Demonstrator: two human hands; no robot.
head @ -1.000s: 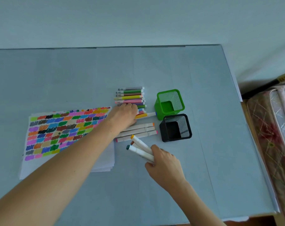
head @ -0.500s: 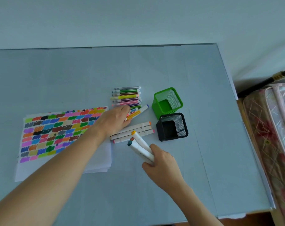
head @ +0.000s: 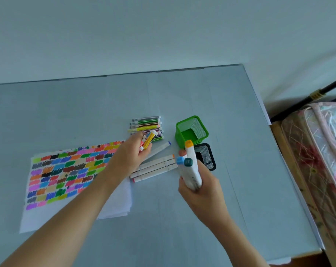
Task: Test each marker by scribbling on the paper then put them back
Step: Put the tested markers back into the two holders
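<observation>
We are at the put-back step: the paper (head: 67, 170) is covered in scribbles. Our right hand (head: 199, 191) grips 3 thick markers (head: 190, 168) upright beside the black cup (head: 206, 157); our left hand (head: 132, 157) clutches a few thin markers (head: 148, 140). More markers (head: 153, 168) lie on the counter (head: 240, 170). Next, we judge, lower the thick ones into a cup.

At centre right, the square green wire-mesh cup (head: 191, 130) and the square black wire-mesh cup (head: 206, 157) look like coated metal (fine perforated weave). The fat white markers (head: 155, 167) beside them have smooth, slightly glossy plastic barrels. Matt white paper sheets (head: 72, 170) lie lower left on a smooth, matt grey-blue tabletop (head: 86, 105)
</observation>
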